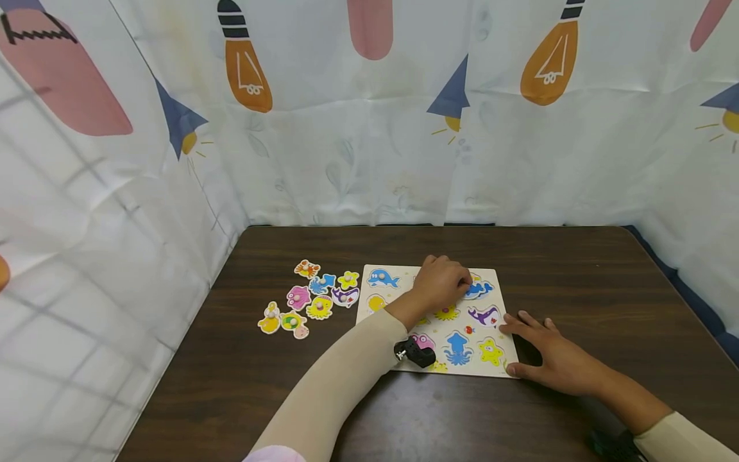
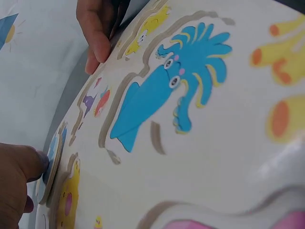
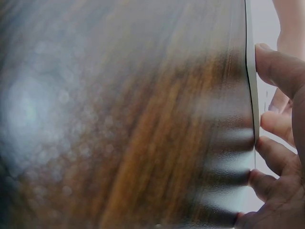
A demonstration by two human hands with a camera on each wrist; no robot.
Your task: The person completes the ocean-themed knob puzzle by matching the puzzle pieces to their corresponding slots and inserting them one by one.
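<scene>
A wooden knob puzzle board (image 1: 456, 330) with sea-animal pictures lies on the table. My left hand (image 1: 441, 282) reaches over its upper part and pinches a blue sea-animal puzzle piece (image 1: 478, 290) near the upper right recess. In the left wrist view, this piece (image 2: 50, 169) sits at the thumb, its thick edge tilted over the board. The left fingers are partly hidden behind the hand. My right hand (image 1: 557, 359) rests at the board's right side, fingers spread, with thumb by the lower corner and fingertips (image 3: 267, 148) touching the edge.
Several loose puzzle pieces lie left of the board, among them a crab (image 1: 307, 269), a pink fish (image 1: 298, 298) and a yellow octopus (image 1: 320, 307). A blue whale (image 1: 382, 278) sits in the board's upper left. A printed curtain (image 1: 358, 160) hangs behind the brown table (image 1: 231, 385).
</scene>
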